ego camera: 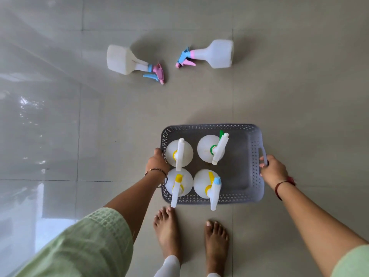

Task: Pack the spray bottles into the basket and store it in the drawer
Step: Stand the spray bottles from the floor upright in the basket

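A grey perforated basket (pixel 252 156) is in front of my feet, with several white spray bottles standing upright in its left and middle part. My left hand (pixel 157 163) grips the basket's left rim. My right hand (pixel 272 170) is closed around the handle on its right side. The basket's right part holds nothing. Two more white spray bottles lie on their sides on the floor farther away: one with a pink and blue trigger head at the left (pixel 123 59), one with a blue and pink head at the right (pixel 217 53). No drawer is in view.
Glossy grey floor tiles (pixel 119 126) stretch all around. My two bare feet (pixel 167 228) stand just behind the basket's near edge. Bright reflections lie on the tiles at the left.
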Motion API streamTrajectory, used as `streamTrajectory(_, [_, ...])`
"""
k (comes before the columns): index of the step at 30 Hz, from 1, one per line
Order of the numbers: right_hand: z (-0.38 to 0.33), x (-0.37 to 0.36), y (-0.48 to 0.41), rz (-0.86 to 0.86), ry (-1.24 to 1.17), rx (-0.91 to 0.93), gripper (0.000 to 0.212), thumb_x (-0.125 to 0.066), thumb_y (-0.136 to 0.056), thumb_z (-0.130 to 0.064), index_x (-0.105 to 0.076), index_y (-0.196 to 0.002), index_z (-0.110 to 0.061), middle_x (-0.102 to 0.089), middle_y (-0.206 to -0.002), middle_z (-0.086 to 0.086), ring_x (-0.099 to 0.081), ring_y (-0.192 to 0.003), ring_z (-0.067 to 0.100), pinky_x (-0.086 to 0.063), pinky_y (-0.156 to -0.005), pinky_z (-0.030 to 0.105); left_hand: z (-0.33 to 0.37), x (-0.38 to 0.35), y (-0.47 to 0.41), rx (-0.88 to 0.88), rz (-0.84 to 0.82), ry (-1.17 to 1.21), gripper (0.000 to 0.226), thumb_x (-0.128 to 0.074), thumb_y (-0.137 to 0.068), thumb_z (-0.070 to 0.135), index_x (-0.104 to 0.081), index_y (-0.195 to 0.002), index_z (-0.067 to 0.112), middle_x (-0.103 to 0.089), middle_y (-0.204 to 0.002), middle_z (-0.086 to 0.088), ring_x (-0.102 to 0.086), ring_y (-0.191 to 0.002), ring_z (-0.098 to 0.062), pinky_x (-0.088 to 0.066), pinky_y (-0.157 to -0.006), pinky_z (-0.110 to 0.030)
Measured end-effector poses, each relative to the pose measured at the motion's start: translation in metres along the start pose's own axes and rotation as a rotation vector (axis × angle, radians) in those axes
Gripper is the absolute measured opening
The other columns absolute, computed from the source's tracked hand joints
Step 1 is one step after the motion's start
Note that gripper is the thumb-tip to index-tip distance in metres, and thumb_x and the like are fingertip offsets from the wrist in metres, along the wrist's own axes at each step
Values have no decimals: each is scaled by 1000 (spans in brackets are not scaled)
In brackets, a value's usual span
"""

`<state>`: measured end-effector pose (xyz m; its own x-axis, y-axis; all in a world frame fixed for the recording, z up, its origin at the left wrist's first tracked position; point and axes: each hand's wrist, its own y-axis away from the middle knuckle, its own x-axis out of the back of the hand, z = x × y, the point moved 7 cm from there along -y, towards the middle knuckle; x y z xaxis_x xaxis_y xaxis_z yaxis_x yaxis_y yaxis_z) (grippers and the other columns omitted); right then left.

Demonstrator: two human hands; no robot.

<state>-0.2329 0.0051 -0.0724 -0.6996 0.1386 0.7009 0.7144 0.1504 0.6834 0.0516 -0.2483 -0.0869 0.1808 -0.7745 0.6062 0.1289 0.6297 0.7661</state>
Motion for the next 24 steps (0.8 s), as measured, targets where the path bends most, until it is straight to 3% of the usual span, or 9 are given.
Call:
streamTrajectory(4, [-67,-17,0,3,41,93,24,-44,-90,-10,-60,-107,-13,-66,-105,23,-64,-92,40,-53,-85,47,-25,44,-21,39,44,56,43,-52,-80,9,-42,-122,9,-63,-103,-27,-60,-97,-44,-47,-76,-40])
streamTrajectory(8, [-133,-32,4,-25,104,168,28,-44,-89,-6,-59,-111,-10,-67,-105,21,-63,-95,37,-50,-82,37,-49,92,-37,64,82,79,43,-57,-79,8,-45,-120,7,-64,-104,-29,-59,-99,-45,-45,-75,-38])
streamTrajectory(14, [-212,-59,7,-93,146,241,28,-45,-88,-5,-57,-113,-9,-65,-110,20,-61,-100,37,-50,-88,39,-76,147,-64,99,151,62,43,-57,-81,6,-44,-121,4,-62,-107,-30,-59,-100,-46,-47,-79,-43])
streamTrajectory(17, [-237,-68,1,-72,184,279,26,-47,-86,-6,-57,-109,-10,-64,-112,21,-61,-101,38,-49,-87,39,-88,153,-81,122,188,91,40,-55,-83,8,-45,-122,5,-62,-109,-31,-58,-102,-45,-47,-83,-43])
streamTrajectory(24, [-251,-78,-16,-78,280,303,26,-45,-88,-7,-55,-112,-10,-62,-113,19,-60,-101,37,-50,-88,40,-97,139,-100,137,106,133,41,-56,-83,12,-44,-123,7,-62,-110,-27,-59,-101,-42,-48,-84,-41])
